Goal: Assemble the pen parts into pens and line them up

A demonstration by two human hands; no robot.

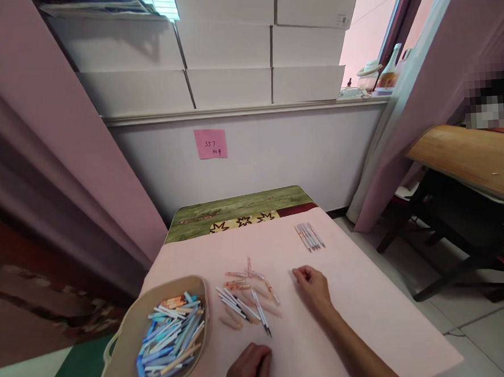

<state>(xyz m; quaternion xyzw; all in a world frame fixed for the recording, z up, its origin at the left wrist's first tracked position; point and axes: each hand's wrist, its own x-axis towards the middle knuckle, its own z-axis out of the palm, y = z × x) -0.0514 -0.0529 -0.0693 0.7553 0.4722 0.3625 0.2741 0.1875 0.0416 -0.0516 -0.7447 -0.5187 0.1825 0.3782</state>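
Observation:
My right hand [314, 286] rests on the pink table cover with its fingers curled in, and no object shows in it. Just beyond it lies a neat row of several assembled pens [309, 237]. Near the front edge my left hand [249, 368] is closed, partly cut off by the frame's bottom, with nothing visible in it. Between the hands lie loose pen parts: clear tubes with orange-red print [237, 285], white refills with dark tips [262, 314] and pale translucent barrels [231, 318].
A beige basket [204, 328] full of blue, white and orange pen parts stands at the table's left. The pink cover [371, 329] lies over a green wood-patterned tabletop [244, 203]. White boxes [226, 48] are stacked on the sill behind. A wooden desk [472, 152] stands right.

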